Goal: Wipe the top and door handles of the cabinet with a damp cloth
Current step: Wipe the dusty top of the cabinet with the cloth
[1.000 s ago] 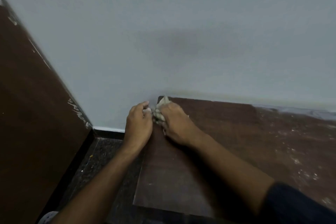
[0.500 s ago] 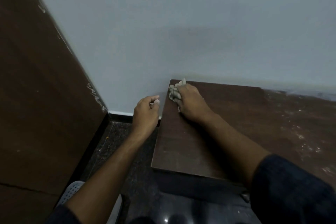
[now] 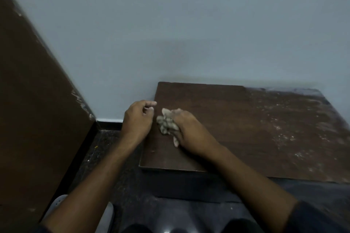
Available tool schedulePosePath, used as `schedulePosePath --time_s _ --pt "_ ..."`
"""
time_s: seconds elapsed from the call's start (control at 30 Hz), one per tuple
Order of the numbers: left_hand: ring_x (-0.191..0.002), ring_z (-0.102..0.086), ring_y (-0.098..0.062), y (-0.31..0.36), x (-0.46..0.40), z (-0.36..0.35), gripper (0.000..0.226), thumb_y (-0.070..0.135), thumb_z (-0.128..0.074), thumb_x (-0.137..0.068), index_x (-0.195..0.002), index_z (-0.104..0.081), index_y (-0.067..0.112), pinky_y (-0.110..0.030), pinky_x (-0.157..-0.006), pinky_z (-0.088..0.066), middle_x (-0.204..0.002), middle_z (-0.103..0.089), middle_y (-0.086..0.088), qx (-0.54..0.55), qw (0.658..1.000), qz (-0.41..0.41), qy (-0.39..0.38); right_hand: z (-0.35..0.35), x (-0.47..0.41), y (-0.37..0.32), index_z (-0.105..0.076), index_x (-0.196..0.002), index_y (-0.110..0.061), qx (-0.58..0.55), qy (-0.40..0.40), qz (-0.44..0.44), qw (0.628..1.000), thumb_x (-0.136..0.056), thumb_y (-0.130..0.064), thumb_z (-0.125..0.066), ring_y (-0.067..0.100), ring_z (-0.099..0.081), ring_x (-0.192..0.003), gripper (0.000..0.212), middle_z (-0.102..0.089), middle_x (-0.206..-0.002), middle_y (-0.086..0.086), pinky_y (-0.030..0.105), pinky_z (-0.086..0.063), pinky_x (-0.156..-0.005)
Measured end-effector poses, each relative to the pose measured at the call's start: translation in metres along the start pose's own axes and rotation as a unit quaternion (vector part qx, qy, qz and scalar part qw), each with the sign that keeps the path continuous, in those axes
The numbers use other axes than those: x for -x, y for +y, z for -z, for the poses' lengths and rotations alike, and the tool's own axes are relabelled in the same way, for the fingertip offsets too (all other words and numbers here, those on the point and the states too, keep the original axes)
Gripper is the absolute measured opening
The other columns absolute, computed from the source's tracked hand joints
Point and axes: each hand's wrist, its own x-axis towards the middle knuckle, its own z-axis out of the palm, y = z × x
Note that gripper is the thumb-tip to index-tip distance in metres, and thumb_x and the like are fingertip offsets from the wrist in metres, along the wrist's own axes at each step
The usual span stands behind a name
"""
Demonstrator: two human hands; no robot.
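Grey, bunched damp cloth (image 3: 166,124) sits in the right hand (image 3: 189,132)'s curled grip at the cabinet top (image 3: 217,119)'s left edge, dusty wood stretching rightward; left hand (image 3: 137,119) hovers loosely curled, holding nothing.

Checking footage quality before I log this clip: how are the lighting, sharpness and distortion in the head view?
Head view: dim, flat light with a soft shadow on the wall above the cabinet top; slight softness on the hands and the cloth; straight edges lean from the wide-angle lens; a small glare spot on the floor at the bottom edge.
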Motion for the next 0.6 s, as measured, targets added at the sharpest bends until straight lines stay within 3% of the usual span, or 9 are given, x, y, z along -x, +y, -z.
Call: schedulePosePath --time_s 0.1,0.17,0.23,0.3,0.37,0.43,0.47,0.53,0.6 --pt "-0.077 -0.053 -0.001 0.009 0.005 -0.009 0.022 0.015 -0.058 -0.091 -0.106 -0.072 0.023 -0.02 -0.075 -0.04 -0.104 -0.068 0.004 -0.024 0.999 -0.044 -0.01 -0.002 -0.004 -0.006 -0.063 -0.133 -0.015 0.025 0.018 -0.045 0.999 -0.087 -0.01 -0.068 0.027 -0.049 -0.13 0.047 -0.058 -0.139 0.01 0.032 -0.032 -0.118" --pt "-0.086 -0.054 -0.001 0.017 0.008 -0.018 0.022 0.014 -0.058 -0.091 -0.105 -0.072 0.024 -0.01 -0.076 -0.037 -0.104 -0.066 0.008 -0.031 0.997 -0.072 -0.028 -0.012 0.025 -0.014 -0.062 -0.129 -0.013 0.037 -0.006 -0.022 0.999 -0.085 -0.009 -0.064 0.031 -0.048 -0.13 0.045 -0.056 -0.137 0.014 0.039 -0.035 -0.117" --pt "-0.092 -0.054 -0.001 0.025 0.012 -0.028 0.021 0.011 -0.059 -0.091 -0.102 -0.072 0.023 -0.001 -0.077 -0.033 -0.103 -0.065 0.009 -0.03 0.993 -0.101 -0.045 -0.013 0.065 -0.012 -0.055 -0.136 -0.01 0.02 -0.019 0.01 1.0 -0.082 -0.01 -0.061 0.031 -0.043 -0.135 0.054 -0.054 -0.139 0.017 0.032 -0.024 -0.125" --pt "-0.095 -0.057 -0.009 0.032 0.017 -0.038 0.021 0.007 -0.061 -0.089 -0.099 -0.073 0.02 -0.012 -0.084 -0.037 -0.102 -0.066 0.007 -0.026 0.989 -0.129 -0.062 0.005 0.089 0.001 -0.05 -0.138 -0.015 0.005 0.001 0.026 1.0 -0.081 -0.015 -0.059 0.025 -0.042 -0.135 0.057 -0.056 -0.14 0.014 0.016 -0.011 -0.124" --pt "-0.098 -0.057 -0.013 0.041 0.02 -0.047 0.019 0.008 -0.062 -0.089 -0.099 -0.072 0.021 -0.024 -0.085 -0.041 -0.102 -0.064 0.008 -0.035 0.986 -0.143 -0.083 0.032 0.089 0.027 -0.059 -0.123 -0.02 -0.007 0.045 0.016 0.999 -0.086 -0.017 -0.056 0.016 -0.05 -0.12 0.037 -0.066 -0.125 0.008 0.01 -0.019 -0.117" --pt "-0.099 -0.055 -0.012 0.052 0.024 -0.055 0.019 0.012 -0.061 -0.09 -0.101 -0.071 0.023 -0.024 -0.083 -0.039 -0.103 -0.063 0.009 -0.042 0.983 -0.146 -0.104 0.057 0.072 0.057 -0.067 -0.111 -0.021 0.013 0.086 -0.053 0.995 -0.093 -0.015 -0.057 0.012 -0.054 -0.109 0.021 -0.067 -0.115 0.003 0.021 -0.036 -0.111" --pt "-0.099 -0.055 -0.012 0.057 0.026 -0.06 0.019 0.012 -0.061 -0.09 -0.102 -0.071 0.023 -0.023 -0.083 -0.039 -0.104 -0.063 0.008 -0.039 0.982 -0.147 -0.112 0.065 0.062 0.07 -0.067 -0.116 -0.018 0.032 0.094 -0.097 0.99 -0.096 -0.013 -0.057 0.016 -0.053 -0.113 0.022 -0.065 -0.119 0.005 0.029 -0.038 -0.11" --pt "-0.1 -0.055 -0.013 0.068 0.031 -0.069 0.02 0.011 -0.062 -0.09 -0.105 -0.071 0.021 -0.024 -0.085 -0.039 -0.105 -0.063 0.006 -0.027 0.981 -0.148 -0.12 0.07 0.049 0.084 -0.055 -0.137 -0.011 0.069 0.087 -0.178 0.978 -0.099 -0.015 -0.057 0.024 -0.046 -0.128 0.038 -0.056 -0.135 0.008 0.032 -0.031 -0.116" --pt "-0.098 -0.055 -0.014 0.077 0.031 -0.078 0.021 0.01 -0.062 -0.09 -0.107 -0.07 0.019 -0.024 -0.085 -0.04 -0.106 -0.063 0.005 -0.024 0.98 -0.153 -0.122 0.064 0.054 0.079 -0.051 -0.141 -0.013 0.066 0.082 -0.178 0.978 -0.098 -0.013 -0.057 0.023 -0.044 -0.13 0.044 -0.054 -0.137 0.005 0.032 -0.03 -0.117"
